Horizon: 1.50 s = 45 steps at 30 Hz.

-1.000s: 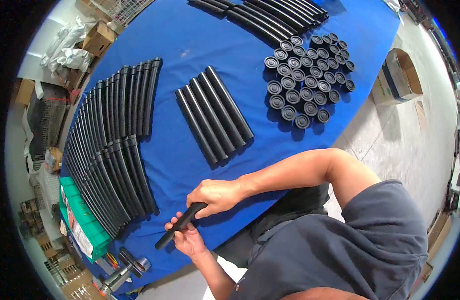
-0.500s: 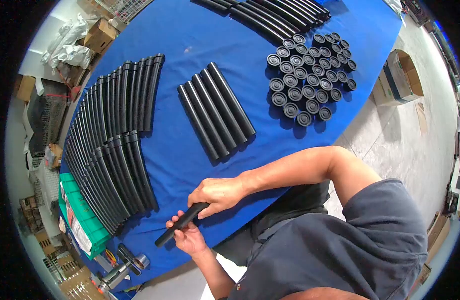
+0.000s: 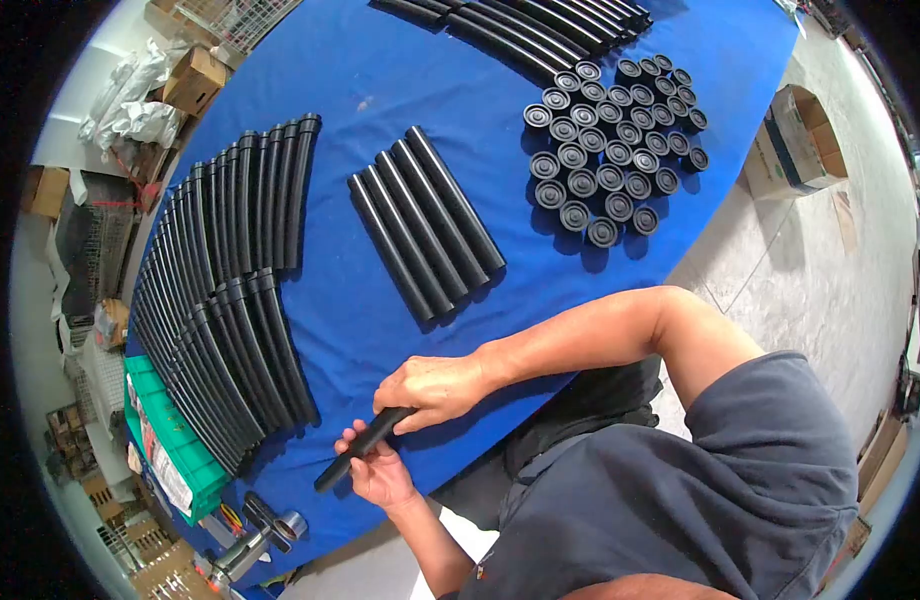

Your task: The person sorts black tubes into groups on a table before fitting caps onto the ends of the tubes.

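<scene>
- Head view: both hands grip one black tube (image 3: 352, 455) at the near edge of the blue table (image 3: 380, 80).
- Right hand (image 3: 432, 390) is clenched over the tube's upper end; left hand (image 3: 378, 475) is wrapped around its middle from below. The lower end juts out free toward the left.
- Five loose tubes (image 3: 425, 222) lie side by side at table centre, well apart from the hands.
- A long curved row of tubes (image 3: 220, 290) fills the left side.
- Round black caps (image 3: 610, 150) are clustered at the far right.
- A green crate (image 3: 170, 455) sits at the table's left corner.
</scene>
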Available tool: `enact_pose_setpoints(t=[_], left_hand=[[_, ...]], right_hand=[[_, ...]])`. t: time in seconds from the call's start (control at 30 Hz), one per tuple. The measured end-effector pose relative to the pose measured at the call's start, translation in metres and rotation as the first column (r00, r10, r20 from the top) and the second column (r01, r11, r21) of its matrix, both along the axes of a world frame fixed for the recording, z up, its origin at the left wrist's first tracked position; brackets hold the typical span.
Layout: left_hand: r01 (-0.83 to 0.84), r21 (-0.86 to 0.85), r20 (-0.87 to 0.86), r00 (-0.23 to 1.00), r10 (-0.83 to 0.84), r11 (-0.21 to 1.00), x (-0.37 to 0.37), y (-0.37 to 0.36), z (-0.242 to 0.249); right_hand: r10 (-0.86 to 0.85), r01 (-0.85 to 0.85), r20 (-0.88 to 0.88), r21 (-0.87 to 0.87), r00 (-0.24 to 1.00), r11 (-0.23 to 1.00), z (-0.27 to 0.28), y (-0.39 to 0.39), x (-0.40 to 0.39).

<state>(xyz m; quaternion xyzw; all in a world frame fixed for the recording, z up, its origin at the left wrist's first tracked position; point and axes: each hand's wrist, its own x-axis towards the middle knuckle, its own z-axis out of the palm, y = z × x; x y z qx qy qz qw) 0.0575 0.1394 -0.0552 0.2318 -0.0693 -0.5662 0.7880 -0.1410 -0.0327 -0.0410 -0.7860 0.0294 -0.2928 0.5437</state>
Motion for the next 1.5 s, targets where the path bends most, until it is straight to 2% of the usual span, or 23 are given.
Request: enact_pose_setpoints(t=[0.07, 0.17, 0.27, 0.4, 0.5, 0.6, 0.67, 0.7, 0.8, 0.83, 0.87, 0.9, 0.93, 0.97, 1.07, 1.1, 1.2, 1.5], left_hand=[[-0.048, 0.066, 0.002, 0.999, 0.047, 0.997, -0.005, -0.003, 0.007], [0.0, -0.023, -0.023, 1.0, -0.001, 1.0, -0.001, -0.004, 0.0], [0.022, -0.056, 0.016, 1.0, -0.021, 0.998, 0.0, -0.001, -0.003], [-0.007, -0.054, 0.069, 0.998, 0.01, 0.999, -0.004, -0.004, 0.0], [-0.011, -0.061, 0.06, 0.998, 0.015, 0.998, -0.001, -0.001, -0.005], [-0.017, -0.026, 0.086, 0.996, 0.019, 1.0, -0.002, -0.002, -0.003], [-0.038, 0.05, 0.119, 0.992, 0.031, 0.998, -0.01, -0.006, 0.007], [-0.005, 0.013, 0.106, 0.994, 0.004, 1.0, -0.009, -0.007, 0.006], [0.065, -0.074, 0.076, 0.995, -0.059, 0.995, -0.001, -0.003, -0.005], [0.073, -0.086, 0.072, 0.995, -0.067, 0.994, 0.003, -0.001, -0.008], [0.08, -0.1, 0.069, 0.995, -0.073, 0.992, 0.006, 0.0, -0.013], [0.067, -0.114, 0.053, 0.997, -0.061, 0.991, 0.002, -0.003, -0.008], [0.061, -0.094, 0.06, 0.997, -0.055, 0.994, 0.0, -0.004, -0.008], [0.054, -0.074, 0.068, 0.996, -0.049, 0.996, 0.0, -0.004, -0.007], [0.048, -0.069, 0.085, 0.996, -0.042, 0.996, 0.0, -0.004, -0.006], [0.048, -0.074, 0.087, 0.995, -0.041, 0.996, 0.0, -0.004, -0.006], [0.045, -0.071, 0.096, 0.995, -0.039, 0.996, 0.0, -0.002, -0.006], [0.05, -0.054, 0.133, 0.99, -0.043, 0.997, 0.001, -0.001, -0.007]], right_hand=[[-0.037, 0.034, -0.023, -0.097, 0.999, 0.995, 0.004, 0.001, -0.005], [-0.056, 0.041, -0.064, -0.219, 0.996, 0.975, 0.008, 0.001, -0.008], [0.015, -0.003, -0.091, 0.129, 0.996, 0.992, 0.011, -0.002, -0.006], [0.072, -0.045, -0.164, 0.165, 0.984, 0.985, 0.004, -0.006, -0.001], [0.043, -0.023, -0.15, 0.138, 0.988, 0.99, 0.002, -0.003, 0.001], [0.129, -0.088, -0.195, 0.207, 0.972, 0.974, -0.001, -0.005, 0.003], [-0.006, 0.003, -0.078, -0.042, 0.997, 0.999, 0.0, -0.001, -0.002], [-0.062, 0.06, -0.008, -0.162, 0.998, 0.985, 0.001, 0.0, -0.004], [-0.075, 0.053, -0.053, -0.343, 0.996, 0.938, 0.001, 0.002, -0.004], [-0.085, 0.079, -0.009, -0.286, 0.996, 0.955, 0.004, 0.001, -0.005], [0.002, -0.012, -0.145, -0.064, 0.989, 0.998, 0.008, -0.001, -0.006], [0.117, -0.074, -0.257, 0.17, 0.959, 0.983, 0.019, -0.006, -0.008], [0.249, -0.103, -0.335, 0.398, 0.909, 0.911, 0.03, -0.011, -0.01], [0.27, -0.069, -0.363, 0.481, 0.892, 0.874, 0.037, -0.014, -0.012], [0.069, -0.05, -0.157, 0.123, 0.985, 0.991, 0.006, -0.004, -0.002], [0.074, -0.057, -0.179, 0.102, 0.981, 0.993, 0.004, -0.003, 0.001], [0.037, -0.032, -0.089, 0.054, 0.995, 0.998, -0.002, -0.002, 0.003], [0.122, -0.108, -0.229, 0.07, 0.966, 0.992, 0.01, -0.005, -0.002]])
